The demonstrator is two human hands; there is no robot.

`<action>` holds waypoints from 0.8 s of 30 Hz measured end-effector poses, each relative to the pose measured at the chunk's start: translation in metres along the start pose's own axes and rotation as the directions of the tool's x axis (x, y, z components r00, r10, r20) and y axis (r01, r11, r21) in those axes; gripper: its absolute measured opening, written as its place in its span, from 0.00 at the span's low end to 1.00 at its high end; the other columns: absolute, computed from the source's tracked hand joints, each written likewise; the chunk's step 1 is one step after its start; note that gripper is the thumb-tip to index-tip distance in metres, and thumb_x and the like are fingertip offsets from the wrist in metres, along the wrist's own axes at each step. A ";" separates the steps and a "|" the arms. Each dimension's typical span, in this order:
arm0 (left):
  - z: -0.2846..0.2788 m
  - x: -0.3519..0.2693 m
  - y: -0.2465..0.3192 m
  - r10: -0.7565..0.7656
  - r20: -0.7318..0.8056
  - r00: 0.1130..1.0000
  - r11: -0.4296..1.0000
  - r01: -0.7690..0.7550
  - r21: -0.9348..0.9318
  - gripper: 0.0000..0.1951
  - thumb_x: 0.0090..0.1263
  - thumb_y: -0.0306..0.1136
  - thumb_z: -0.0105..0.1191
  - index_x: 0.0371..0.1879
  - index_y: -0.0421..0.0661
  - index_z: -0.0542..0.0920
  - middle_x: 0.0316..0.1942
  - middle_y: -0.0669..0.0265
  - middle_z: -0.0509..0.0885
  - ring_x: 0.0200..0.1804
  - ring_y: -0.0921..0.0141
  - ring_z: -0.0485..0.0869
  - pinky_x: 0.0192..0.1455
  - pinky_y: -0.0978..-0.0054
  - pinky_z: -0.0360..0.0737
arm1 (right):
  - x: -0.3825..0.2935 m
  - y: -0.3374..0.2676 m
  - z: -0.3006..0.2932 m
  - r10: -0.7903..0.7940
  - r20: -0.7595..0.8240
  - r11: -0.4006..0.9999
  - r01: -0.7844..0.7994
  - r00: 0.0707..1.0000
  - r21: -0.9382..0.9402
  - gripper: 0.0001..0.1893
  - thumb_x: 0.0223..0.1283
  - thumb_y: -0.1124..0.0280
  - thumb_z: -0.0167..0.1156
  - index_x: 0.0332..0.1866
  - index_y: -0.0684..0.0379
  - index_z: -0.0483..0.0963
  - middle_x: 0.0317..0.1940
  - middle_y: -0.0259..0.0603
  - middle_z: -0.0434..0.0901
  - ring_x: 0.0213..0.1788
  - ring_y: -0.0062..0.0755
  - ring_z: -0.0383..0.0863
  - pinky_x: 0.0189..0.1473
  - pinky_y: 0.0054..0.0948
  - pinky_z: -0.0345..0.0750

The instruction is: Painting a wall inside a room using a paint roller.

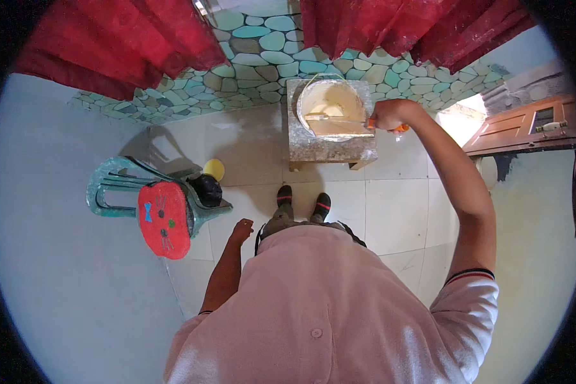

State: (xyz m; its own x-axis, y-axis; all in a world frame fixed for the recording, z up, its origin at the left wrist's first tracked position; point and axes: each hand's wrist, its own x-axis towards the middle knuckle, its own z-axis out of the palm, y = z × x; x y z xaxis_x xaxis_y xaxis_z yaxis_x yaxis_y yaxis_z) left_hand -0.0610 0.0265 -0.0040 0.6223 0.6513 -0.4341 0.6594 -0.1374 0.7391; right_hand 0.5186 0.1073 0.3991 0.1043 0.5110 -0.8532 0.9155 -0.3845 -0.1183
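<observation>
My right hand (pixel 391 115) grips the orange handle (pixel 402 128) of a painting tool, whose exact kind I cannot tell. It is held at the right rim of a white bucket (pixel 301 113) holding cream-coloured paint. A flat tan piece (pixel 338 127) lies across the front of the bucket's mouth, by the handle. The bucket has a wire handle and stands on a paint-spattered stool (pixel 333 151). My left hand (pixel 242 229) hangs low beside my body with its fingers loosely bent, and nothing shows in it.
A green plastic chair (pixel 110 187) with a red cat-face cushion (pixel 165 221) stands at left, with a dark round object (pixel 206 189) and a yellow disc (pixel 214 169) by it. Red curtains (pixel 365 24) hang before a pebble-patterned wall (pixel 254 72). A wooden door (pixel 523 125) is at right.
</observation>
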 end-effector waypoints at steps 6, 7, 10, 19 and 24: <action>0.003 -0.008 0.034 -0.344 0.058 0.937 0.895 0.346 -0.281 0.12 0.67 0.35 0.46 0.43 0.42 0.75 0.37 0.62 0.78 0.31 0.70 0.80 0.28 0.71 0.75 | 0.061 0.002 0.004 0.064 -0.021 0.995 -0.062 0.998 0.079 0.07 0.52 0.73 0.50 0.30 0.65 0.73 0.21 0.40 0.75 0.20 0.29 0.73 0.21 0.31 0.71; 0.005 -0.009 0.031 -0.346 0.055 0.937 0.894 0.347 -0.283 0.12 0.67 0.35 0.46 0.43 0.42 0.75 0.37 0.62 0.78 0.31 0.70 0.80 0.28 0.71 0.75 | 0.071 0.001 0.004 0.062 -0.035 0.998 -0.061 0.997 0.020 0.07 0.50 0.73 0.51 0.28 0.66 0.74 0.21 0.42 0.76 0.21 0.31 0.75 0.22 0.33 0.72; 0.010 -0.013 0.022 -0.385 0.116 0.916 0.917 0.394 -0.064 0.13 0.67 0.36 0.46 0.44 0.42 0.74 0.37 0.62 0.79 0.32 0.70 0.80 0.28 0.71 0.75 | 0.080 -0.006 0.006 0.045 -0.065 0.996 -0.050 0.997 -0.071 0.08 0.47 0.73 0.51 0.23 0.66 0.75 0.21 0.45 0.78 0.21 0.33 0.77 0.24 0.36 0.73; 0.010 0.009 0.036 -0.357 0.086 0.930 0.923 0.366 -0.118 0.13 0.67 0.35 0.45 0.43 0.40 0.76 0.38 0.60 0.79 0.33 0.68 0.81 0.32 0.69 0.77 | 0.015 -0.001 0.016 0.016 -0.041 0.995 -0.019 0.999 -0.096 0.09 0.47 0.73 0.51 0.24 0.68 0.74 0.19 0.47 0.78 0.19 0.36 0.78 0.21 0.34 0.74; 0.015 0.032 0.027 -0.067 -0.113 0.991 0.990 0.080 0.113 0.13 0.66 0.39 0.46 0.39 0.42 0.78 0.35 0.58 0.82 0.30 0.66 0.82 0.39 0.69 0.78 | -0.074 0.017 0.014 -0.011 -0.078 0.983 -0.004 0.997 -0.184 0.13 0.58 0.65 0.47 0.38 0.61 0.75 0.19 0.47 0.78 0.20 0.36 0.79 0.25 0.35 0.75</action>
State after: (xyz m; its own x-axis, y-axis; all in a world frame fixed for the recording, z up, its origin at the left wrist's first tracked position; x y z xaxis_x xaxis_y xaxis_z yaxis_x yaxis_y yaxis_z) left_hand -0.0171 0.0325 -0.0056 0.5249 0.7390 -0.4223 0.7506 -0.1680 0.6391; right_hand 0.5210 0.0527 0.4531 0.1243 0.5739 -0.8094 0.9709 -0.2385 -0.0200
